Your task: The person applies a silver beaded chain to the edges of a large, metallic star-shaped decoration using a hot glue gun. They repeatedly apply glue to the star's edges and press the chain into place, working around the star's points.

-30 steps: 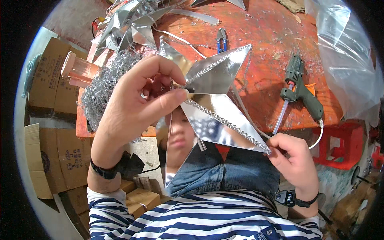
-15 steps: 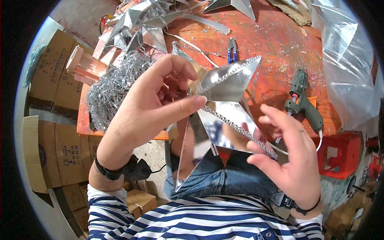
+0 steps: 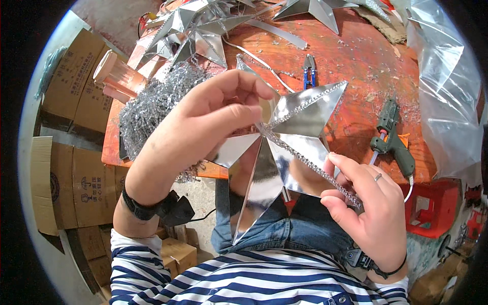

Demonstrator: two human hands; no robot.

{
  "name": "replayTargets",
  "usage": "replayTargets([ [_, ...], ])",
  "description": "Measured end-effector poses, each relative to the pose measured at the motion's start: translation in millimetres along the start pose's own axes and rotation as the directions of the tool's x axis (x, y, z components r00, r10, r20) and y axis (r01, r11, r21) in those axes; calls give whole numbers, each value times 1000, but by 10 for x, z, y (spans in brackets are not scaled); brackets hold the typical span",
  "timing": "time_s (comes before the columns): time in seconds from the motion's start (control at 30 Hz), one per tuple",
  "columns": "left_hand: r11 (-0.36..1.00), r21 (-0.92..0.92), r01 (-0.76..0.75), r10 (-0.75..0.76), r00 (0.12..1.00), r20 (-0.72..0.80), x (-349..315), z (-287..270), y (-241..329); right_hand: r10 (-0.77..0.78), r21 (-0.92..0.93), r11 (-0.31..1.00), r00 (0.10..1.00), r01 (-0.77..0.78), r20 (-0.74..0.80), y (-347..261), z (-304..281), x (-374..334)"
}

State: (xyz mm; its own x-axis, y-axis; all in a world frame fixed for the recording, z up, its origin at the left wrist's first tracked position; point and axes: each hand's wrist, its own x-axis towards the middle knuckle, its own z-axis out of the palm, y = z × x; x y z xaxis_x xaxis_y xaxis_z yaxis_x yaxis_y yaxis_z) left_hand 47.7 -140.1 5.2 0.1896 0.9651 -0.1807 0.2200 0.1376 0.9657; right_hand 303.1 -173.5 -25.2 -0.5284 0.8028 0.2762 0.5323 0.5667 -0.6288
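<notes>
Left hand (image 3: 203, 127) pinches the silver foil star (image 3: 284, 147) at its centre, hiding part of one point. Right hand (image 3: 368, 213) presses the beaded trim (image 3: 315, 170) along a lower ridge. Star is held above the lap, off the orange table (image 3: 351, 56) edge (open room below). One glue gun (image 3: 394, 140), one blue cutter (image 3: 309, 68); finished stars cut off at top.

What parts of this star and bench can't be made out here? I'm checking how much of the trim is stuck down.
Head view only:
- Centre of the silver star: covered by the left hand.
- Lower end of the beaded trim: hidden under the right hand.
- Glue gun nozzle: too small to tell.
- Stars at the top: cut off by the picture's rim.
</notes>
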Motion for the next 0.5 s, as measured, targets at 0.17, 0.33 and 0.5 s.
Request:
replayTargets([
  [0.17,975,-209,-80,59,993,-105,23,-146,-49,-1,16,1000,1000,1,5,-4,-5,-5],
  [0.33,630,-546,-551,391,834,-391,-77,-394,-164,-3,0,1000,1000,3,6,21,17,-16],
  [0.5,706,-186,-683,608,720,-334,-266,-277,-344,42,17,999,996,-43,83,-2,-59,5],
])
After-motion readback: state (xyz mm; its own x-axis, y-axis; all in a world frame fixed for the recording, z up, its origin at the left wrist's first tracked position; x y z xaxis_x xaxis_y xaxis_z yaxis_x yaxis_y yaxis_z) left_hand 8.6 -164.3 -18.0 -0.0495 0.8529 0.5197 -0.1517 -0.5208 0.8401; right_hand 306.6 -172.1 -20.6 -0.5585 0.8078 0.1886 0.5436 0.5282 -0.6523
